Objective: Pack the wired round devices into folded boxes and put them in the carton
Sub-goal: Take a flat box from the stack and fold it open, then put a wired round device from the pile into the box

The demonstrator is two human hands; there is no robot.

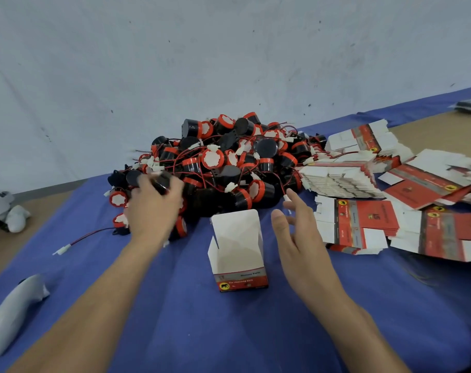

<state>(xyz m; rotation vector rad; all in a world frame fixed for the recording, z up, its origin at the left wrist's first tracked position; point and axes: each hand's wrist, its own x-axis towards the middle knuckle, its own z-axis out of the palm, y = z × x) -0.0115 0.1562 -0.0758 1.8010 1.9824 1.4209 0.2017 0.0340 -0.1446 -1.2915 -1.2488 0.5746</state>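
A big pile of round black devices (223, 162) with red rims and red-black wires lies on the blue cloth (175, 305). My left hand (151, 208) reaches into the pile's near left side, its fingers curled round one black device (161, 182). A folded white-and-red box (238, 251) stands upright in front of the pile, top flaps open, nothing visible inside. My right hand (296, 232) hovers just right of the box with fingers straight and spread, holding nothing. No carton shows in this view.
Stacks of flat unfolded boxes (369, 200) spread over the table's right side. A loose wire with a white plug (67, 244) lies left of my left arm. Grey-white bundles sit at the near left (13, 310) and far left (13, 216). A pale wall stands behind.
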